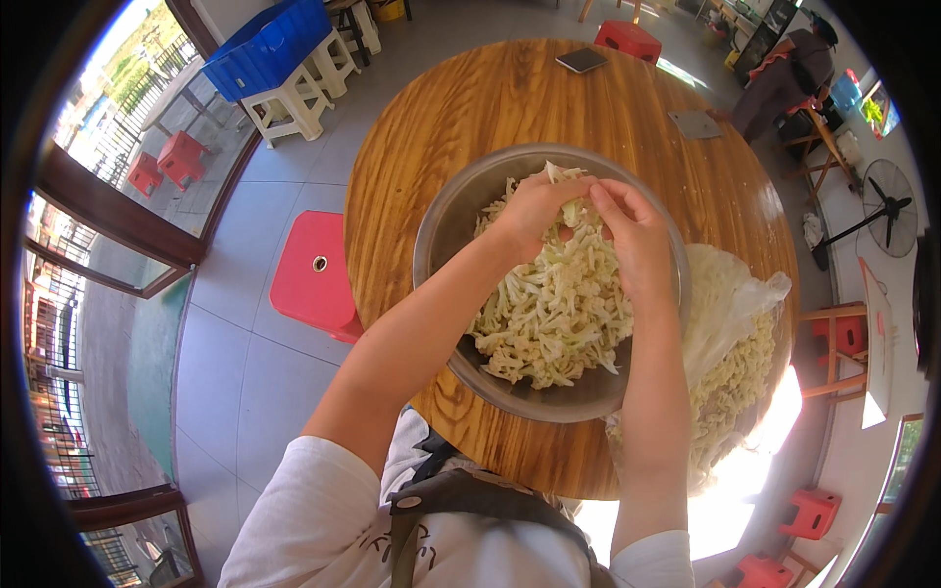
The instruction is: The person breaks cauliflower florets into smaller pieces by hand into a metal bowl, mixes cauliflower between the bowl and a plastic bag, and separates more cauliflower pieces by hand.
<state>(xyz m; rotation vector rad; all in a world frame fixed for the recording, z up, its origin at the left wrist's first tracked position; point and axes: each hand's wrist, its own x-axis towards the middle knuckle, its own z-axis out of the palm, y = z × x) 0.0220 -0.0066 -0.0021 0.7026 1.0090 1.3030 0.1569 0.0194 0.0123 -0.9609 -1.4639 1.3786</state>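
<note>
A wide metal bowl (457,192) on the round wooden table holds a heap of cauliflower pieces (559,316). Over the bowl's far part, my left hand (540,209) and my right hand (628,224) meet, fingers closed around a piece of cauliflower (579,213) between them. A pale bit of it sticks up past my left fingers. To the bowl's right lies a clear plastic bag (724,316), with more cauliflower pieces (735,382) in and under it. My right forearm hides part of the bowl's rim and of the bag.
The wooden table (397,154) bears a dark phone-like device (581,60) and a flat grey plate (695,125). A red stool (312,275) stands at its left. A blue crate (268,51) rests on white stools. At the far right a person (790,73) bends over.
</note>
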